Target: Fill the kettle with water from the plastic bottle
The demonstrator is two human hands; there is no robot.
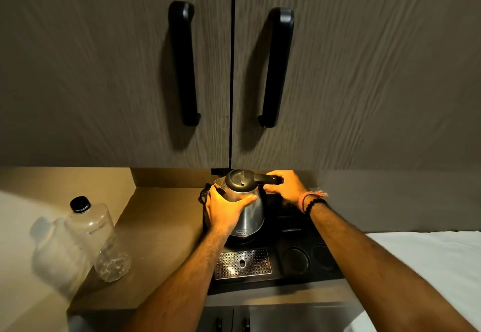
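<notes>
A steel kettle [249, 209] with a black lid stands upright on a black tray [299, 271] at the back of the counter. Its lid is down. My left hand [226, 210] wraps around the kettle's body from the left. My right hand [285, 185] grips the black handle at the top right. A clear plastic bottle [97, 238] with a black cap stands upright at the counter's left end, against the wall, apart from both hands. The cap is on.
Two wall cupboard doors with black handles [185, 63] hang just above the kettle. The tray holds a perforated metal drip grate [243, 262] and round recesses [295, 260]. A white cloth surface [429, 261] lies at the right. The brown counter [161, 227] stretches between bottle and tray.
</notes>
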